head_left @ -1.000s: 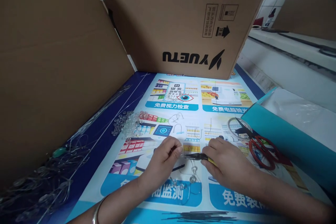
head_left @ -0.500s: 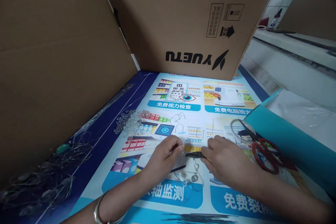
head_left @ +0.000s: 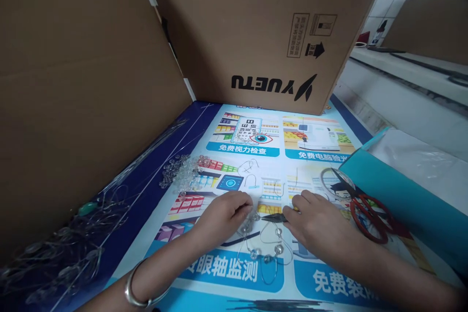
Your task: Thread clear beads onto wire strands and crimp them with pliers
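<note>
My left hand (head_left: pixel 232 212), with a silver bangle on the wrist, is closed in a pinch on a wire strung with clear beads (head_left: pixel 278 249). The beaded wire hangs in loose loops below and between my hands, over the printed sheet. In my right hand (head_left: pixel 314 219) is a pair of pliers (head_left: pixel 274 218), gripped with the dark pointed jaws toward my left fingertips. A small gap shows between the jaw tips and those fingers. The pliers' handles are mostly hidden in my palm.
Loose clear beads (head_left: pixel 185 171) lie in a heap at left, near finished-looking beaded wires (head_left: pixel 66 258). Red-handled scissors (head_left: pixel 371 217) and a tape roll (head_left: pixel 327 180) lie by a teal box (head_left: pixel 395 195) at right. Dark wires (head_left: pixel 278 305) lie in front; cardboard (head_left: pixel 256 34) stands behind.
My left hand has shifted slightly, and more of the beaded wire's loops now show beneath it. The pliers' tips are a little farther from the left fingertips. The view has tilted slightly.
</note>
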`<state>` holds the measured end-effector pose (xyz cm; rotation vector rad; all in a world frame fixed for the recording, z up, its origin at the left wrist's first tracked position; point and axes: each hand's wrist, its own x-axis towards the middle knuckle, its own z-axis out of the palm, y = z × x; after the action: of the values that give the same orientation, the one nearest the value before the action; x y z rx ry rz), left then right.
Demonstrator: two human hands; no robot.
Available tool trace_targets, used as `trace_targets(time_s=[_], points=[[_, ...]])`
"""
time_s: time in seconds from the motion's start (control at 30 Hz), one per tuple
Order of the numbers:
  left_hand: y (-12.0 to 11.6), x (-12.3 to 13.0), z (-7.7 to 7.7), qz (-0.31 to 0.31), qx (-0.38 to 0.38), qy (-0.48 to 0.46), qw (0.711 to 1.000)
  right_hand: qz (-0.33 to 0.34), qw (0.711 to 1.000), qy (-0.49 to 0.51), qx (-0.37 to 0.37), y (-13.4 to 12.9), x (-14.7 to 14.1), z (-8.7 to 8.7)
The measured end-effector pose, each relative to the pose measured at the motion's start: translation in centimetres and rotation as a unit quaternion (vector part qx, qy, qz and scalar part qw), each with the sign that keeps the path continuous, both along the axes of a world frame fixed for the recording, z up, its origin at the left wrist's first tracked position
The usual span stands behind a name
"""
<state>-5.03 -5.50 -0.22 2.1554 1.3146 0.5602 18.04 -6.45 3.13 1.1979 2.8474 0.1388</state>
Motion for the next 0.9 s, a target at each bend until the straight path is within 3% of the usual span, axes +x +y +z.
trace_targets(time_s=[0.47,0.9], points=[[-0.5,-0.1,-0.9,0.011,0.053,0.069,0.996,-0.025,0.999,0.009,-0.031,0.0,-0.2,-0.1],[-0.6,0.4,-1.4,-0.012,0.089,0.119,0.989,0.000,1.000,-0.005,0.007,0.0,-0.6,-0.5]])
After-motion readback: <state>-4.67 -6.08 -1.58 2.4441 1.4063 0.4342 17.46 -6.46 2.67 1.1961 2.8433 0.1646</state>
